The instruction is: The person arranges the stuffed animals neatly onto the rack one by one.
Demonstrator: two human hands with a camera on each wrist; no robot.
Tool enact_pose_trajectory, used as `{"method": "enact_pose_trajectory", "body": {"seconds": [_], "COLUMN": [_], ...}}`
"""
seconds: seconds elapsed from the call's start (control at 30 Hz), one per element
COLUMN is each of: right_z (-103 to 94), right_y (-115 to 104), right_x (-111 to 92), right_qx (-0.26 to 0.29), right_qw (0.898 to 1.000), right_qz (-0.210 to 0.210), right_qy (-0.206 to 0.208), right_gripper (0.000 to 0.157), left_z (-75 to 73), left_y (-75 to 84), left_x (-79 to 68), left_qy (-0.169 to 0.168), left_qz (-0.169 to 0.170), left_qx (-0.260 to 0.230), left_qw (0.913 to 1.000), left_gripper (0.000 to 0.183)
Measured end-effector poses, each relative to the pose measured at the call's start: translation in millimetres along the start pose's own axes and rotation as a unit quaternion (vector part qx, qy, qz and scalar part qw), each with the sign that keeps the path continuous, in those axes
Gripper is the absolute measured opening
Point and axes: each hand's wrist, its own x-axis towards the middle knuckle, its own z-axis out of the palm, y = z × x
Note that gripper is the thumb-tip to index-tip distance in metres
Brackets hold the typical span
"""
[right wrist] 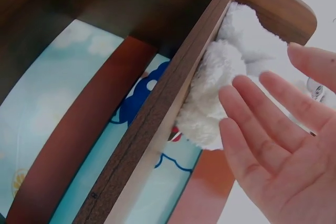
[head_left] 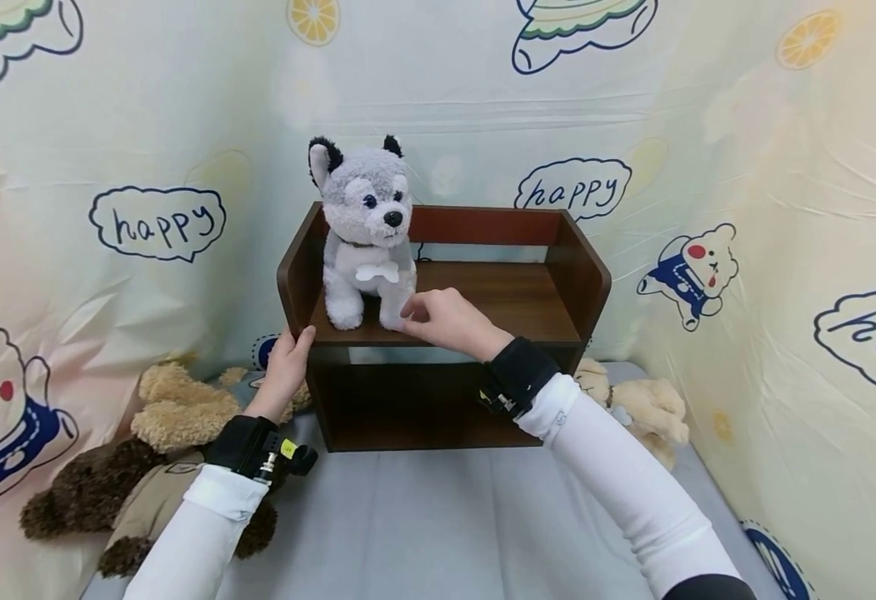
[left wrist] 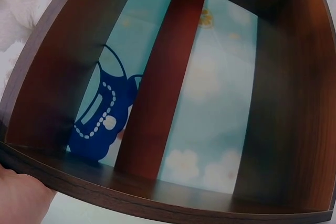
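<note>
A grey and white plush husky (head_left: 368,242) with black ear tips and a white bone tag sits upright at the left end of the upper board of a dark brown wooden shelf (head_left: 498,292). My left hand (head_left: 284,371) holds the shelf's left side at the front, its thumb at the edge and the other fingers hidden behind the panel. My right hand (head_left: 456,321) is at the husky's front paw. In the right wrist view its fingers (right wrist: 262,145) are fairly straight and spread, fingertips right at the white fur (right wrist: 210,93), with nothing gripped.
Left of the shelf lie a dark brown plush bear (head_left: 100,492) and a tan plush toy (head_left: 182,404). A cream plush toy (head_left: 648,408) lies to the right. The shelf stands on a grey cloth surface (head_left: 430,517), with a printed curtain (head_left: 453,108) behind.
</note>
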Motion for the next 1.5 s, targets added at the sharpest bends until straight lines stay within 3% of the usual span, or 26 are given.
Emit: {"method": "enact_pose_trajectory", "body": {"seconds": [0.27,0.37,0.73,1.5], "right_z": [2.3,5.2,17.0,56.7], "right_y": [-5,-4,3,38], "right_x": [-7,-9,-18,-51], "right_qx": [-0.011,-0.023,-0.033,-0.036], "right_qw": [0.994,0.993,0.988,0.981], "right_qz": [-0.036,-0.033,0.004,0.068], "right_qy": [-0.098,-0.115,-0.152,-0.178], "right_gripper": [0.026,0.026,0.025,0.029], "left_z": [-0.9,-0.7,2.3,2.4], "left_y": [0.6,1.1,1.5,1.1], "left_x": [1.1,0.6,0.9,-1.6], "left_qy": [0.001,0.0,0.007,0.008], "left_qz": [0.008,0.01,0.005,-0.003], "left_qx": [0.002,-0.001,-0.002,-0.003], "left_qw": [1.0,0.9999,1.0,1.0], "left_gripper": [0.059,0.06,0.059,0.06]}}
